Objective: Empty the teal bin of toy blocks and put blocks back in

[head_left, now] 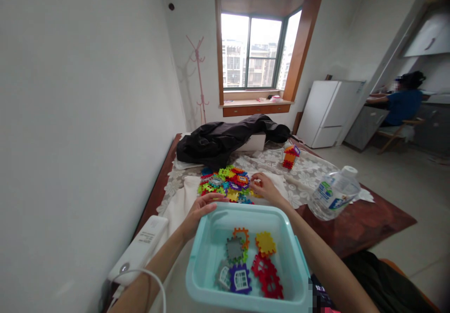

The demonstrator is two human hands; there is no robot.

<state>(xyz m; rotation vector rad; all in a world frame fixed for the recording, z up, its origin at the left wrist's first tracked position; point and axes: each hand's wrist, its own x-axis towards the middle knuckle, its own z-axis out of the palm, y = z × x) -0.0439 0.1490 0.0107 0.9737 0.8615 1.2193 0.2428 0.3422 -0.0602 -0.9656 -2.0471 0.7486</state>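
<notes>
Aqua bin (pixel 200 256) sitting nearest, holding some toothed plastic pieces (pixel 265 243). Left hand (pixel 198 211) resting by bin's far-left corner, fingers stretching out, slightly parted, thumb lying near the rim. Right hand (pixel 267 190) reaching past the bin, fingers half-curling at the right edge of the multicolored pile (pixel 227 178); can't tell if pinching a piece. Pile lying just beyond bin. Small block house (pixel 289 157) standing farther right, black cloth (pixel 214 139) lying behind.

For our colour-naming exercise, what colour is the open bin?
The open bin is pale turquoise, seen best in the head view.
</notes>
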